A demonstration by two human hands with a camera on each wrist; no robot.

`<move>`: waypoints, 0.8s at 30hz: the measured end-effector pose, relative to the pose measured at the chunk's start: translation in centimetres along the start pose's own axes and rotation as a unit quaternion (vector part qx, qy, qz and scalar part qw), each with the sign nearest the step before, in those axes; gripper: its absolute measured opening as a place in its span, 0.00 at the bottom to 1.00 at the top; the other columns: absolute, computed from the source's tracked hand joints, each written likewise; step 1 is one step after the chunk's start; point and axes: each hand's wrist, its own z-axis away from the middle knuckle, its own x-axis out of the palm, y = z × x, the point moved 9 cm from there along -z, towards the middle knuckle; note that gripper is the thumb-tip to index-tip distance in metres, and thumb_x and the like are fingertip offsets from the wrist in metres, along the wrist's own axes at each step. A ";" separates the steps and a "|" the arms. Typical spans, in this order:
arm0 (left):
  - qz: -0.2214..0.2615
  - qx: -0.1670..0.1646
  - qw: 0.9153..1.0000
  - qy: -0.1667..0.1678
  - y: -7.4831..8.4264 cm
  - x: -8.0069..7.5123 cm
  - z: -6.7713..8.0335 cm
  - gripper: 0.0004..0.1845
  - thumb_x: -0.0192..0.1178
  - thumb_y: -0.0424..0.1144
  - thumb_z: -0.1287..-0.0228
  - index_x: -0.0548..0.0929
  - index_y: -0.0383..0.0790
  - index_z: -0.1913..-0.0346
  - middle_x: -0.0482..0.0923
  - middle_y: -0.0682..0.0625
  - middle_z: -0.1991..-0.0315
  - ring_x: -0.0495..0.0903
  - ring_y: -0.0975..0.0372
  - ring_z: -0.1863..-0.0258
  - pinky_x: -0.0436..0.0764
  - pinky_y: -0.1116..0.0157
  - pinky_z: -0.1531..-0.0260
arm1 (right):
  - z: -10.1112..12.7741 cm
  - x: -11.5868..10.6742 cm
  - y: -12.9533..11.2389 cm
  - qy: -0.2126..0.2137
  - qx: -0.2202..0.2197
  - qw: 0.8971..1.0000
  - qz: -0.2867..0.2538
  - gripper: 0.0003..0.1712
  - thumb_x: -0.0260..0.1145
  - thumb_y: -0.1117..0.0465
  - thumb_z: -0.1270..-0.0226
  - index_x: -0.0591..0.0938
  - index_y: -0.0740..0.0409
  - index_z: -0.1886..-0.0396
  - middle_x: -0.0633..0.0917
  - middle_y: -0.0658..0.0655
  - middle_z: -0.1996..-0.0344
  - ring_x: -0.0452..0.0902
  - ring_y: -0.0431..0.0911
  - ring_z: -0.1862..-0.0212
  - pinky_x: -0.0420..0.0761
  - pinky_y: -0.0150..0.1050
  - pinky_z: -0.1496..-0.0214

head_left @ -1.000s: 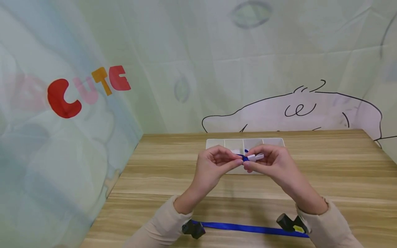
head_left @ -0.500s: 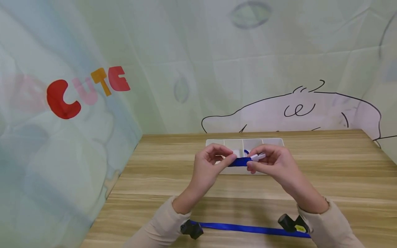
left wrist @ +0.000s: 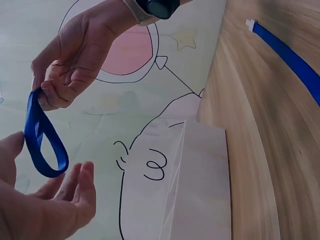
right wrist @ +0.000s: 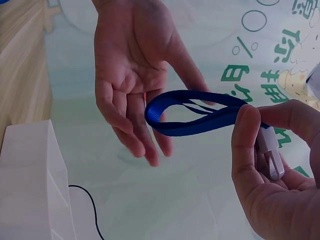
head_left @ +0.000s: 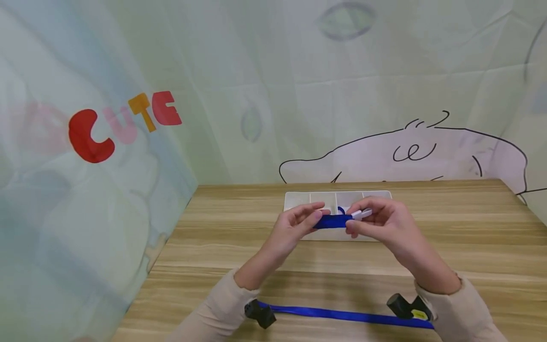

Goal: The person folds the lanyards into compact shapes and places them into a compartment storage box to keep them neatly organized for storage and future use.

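— While the right hand (head_left: 384, 223) pinches the folded blue ribbon loop (head_left: 333, 221) with its white clip, what's the left hand (head_left: 295, 225) doing?
— Open, fingers straight, touching the loop's left end above the white plastic divided tray (head_left: 299, 198).

A wooden table (head_left: 448, 237) carries a white divided tray (head_left: 299, 199); nearer than the tray lies a blue strap (head_left: 337, 313).
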 end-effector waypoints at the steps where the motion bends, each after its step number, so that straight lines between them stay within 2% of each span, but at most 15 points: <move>1: 0.010 -0.004 1.000 -0.006 -0.1 0.1 -0.1 0.22 0.57 0.43 0.24 0.76 0.32 0.36 0.80 0.40 0.42 0.81 0.54 0.44 0.77 0.56 0.41 | 0.0 -0.1 0.0 0.001 -0.001 1.000 0.000 0.10 0.70 0.69 0.35 0.81 0.71 0.58 0.87 0.59 0.69 0.86 0.51 0.69 0.87 0.40 0.58; 5: 0.038 -0.010 0.999 -0.017 -0.5 0.2 -0.2 0.21 0.57 0.40 0.25 0.77 0.28 0.38 0.80 0.37 0.44 0.83 0.53 0.48 0.77 0.53 0.42 | 0.1 -0.4 -0.2 0.005 -0.005 1.000 -0.001 0.09 0.70 0.70 0.35 0.81 0.69 0.58 0.86 0.59 0.68 0.85 0.51 0.69 0.87 0.40 0.58; 11: 0.038 0.003 0.999 -0.025 -0.5 0.2 -0.3 0.19 0.55 0.36 0.25 0.77 0.26 0.39 0.81 0.35 0.45 0.84 0.52 0.49 0.79 0.54 0.44 | 0.3 -0.8 -0.1 0.008 -0.001 1.000 -0.005 0.08 0.70 0.69 0.35 0.82 0.68 0.58 0.86 0.59 0.69 0.85 0.50 0.69 0.86 0.38 0.57; 16: 0.028 0.011 0.999 -0.013 -0.5 0.0 -0.3 0.18 0.57 0.32 0.26 0.77 0.24 0.40 0.82 0.35 0.47 0.85 0.55 0.52 0.82 0.59 0.48 | 0.3 -1.0 -0.1 0.011 -0.002 1.000 -0.015 0.08 0.70 0.70 0.34 0.82 0.67 0.58 0.86 0.59 0.70 0.84 0.49 0.69 0.85 0.37 0.56; 24: 0.028 0.017 0.999 0.016 -0.5 -0.6 -0.1 0.17 0.60 0.31 0.29 0.79 0.23 0.43 0.84 0.36 0.52 0.86 0.59 0.58 0.83 0.58 0.51 | 0.4 -1.2 -0.1 0.014 0.000 1.000 -0.023 0.07 0.70 0.70 0.35 0.83 0.66 0.58 0.86 0.59 0.70 0.84 0.49 0.70 0.85 0.36 0.56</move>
